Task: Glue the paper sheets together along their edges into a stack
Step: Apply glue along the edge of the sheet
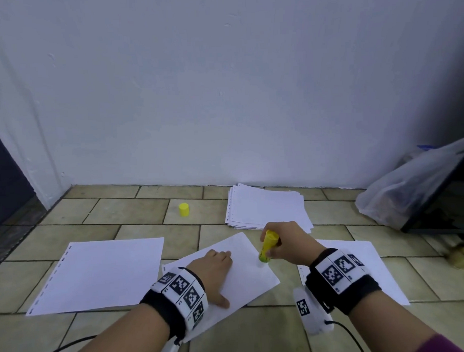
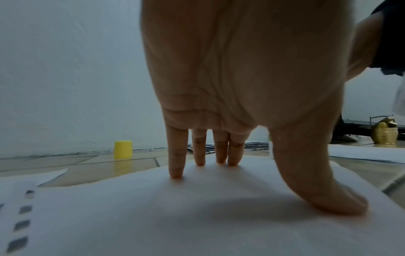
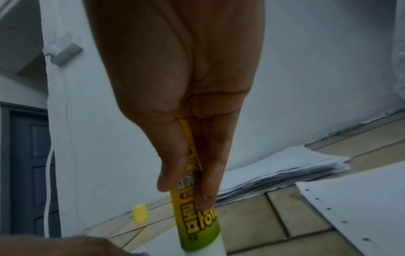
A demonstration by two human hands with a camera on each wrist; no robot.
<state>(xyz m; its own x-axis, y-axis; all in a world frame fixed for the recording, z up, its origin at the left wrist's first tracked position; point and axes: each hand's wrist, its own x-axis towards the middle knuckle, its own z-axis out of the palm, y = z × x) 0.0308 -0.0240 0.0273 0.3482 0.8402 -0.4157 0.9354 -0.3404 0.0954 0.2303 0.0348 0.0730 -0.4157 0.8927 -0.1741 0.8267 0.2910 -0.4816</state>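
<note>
Far left on the floor [image 1: 137,205]: one punched sheet [image 1: 103,275], lying alone. Centre: tilted sheet [image 1: 251,275], pinned flat under left hand [image 1: 215,266], fingers [image 2: 176,166] straight and spread, thumb down. Just right: glue stick [image 1: 267,245], clamped in right hand [image 1: 291,242], tip down, touching that sheet near its right edge, long axis leaning back toward the paper pile [image 1: 266,206]. Yellow cap [image 1: 184,209] well apart.
</note>
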